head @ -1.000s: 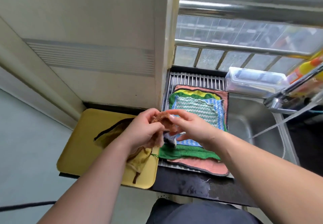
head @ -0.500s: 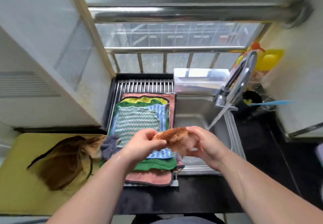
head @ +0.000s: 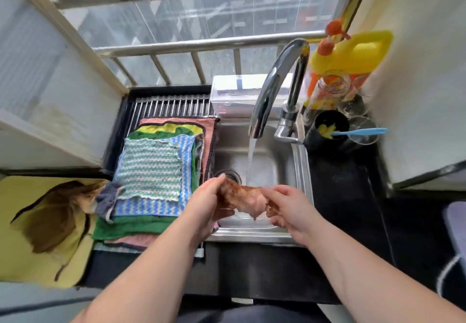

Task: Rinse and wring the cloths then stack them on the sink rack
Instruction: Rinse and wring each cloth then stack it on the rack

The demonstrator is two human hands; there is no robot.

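Observation:
An orange-brown cloth (head: 243,197) is stretched between my two hands over the steel sink (head: 274,171). My left hand (head: 209,204) grips its left end and my right hand (head: 287,204) grips its right end. Water runs from the chrome faucet (head: 272,88) and falls just behind the cloth. On the sink rack (head: 164,105) to the left lies a stack of flat cloths (head: 151,171), a green-and-white knitted one on top. A small grey cloth (head: 107,200) lies at the stack's left edge.
A yellow tray (head: 15,259) at the left holds a brown cloth (head: 53,219). A clear plastic box (head: 234,95) stands behind the sink. A yellow jug (head: 353,52), jars and a black cup (head: 327,128) with a blue utensil crowd the right. Dark counter lies in front.
Both hands have carried the orange-brown cloth rightward from over the rack to over the sink, under the running water. My view has turned right and down.

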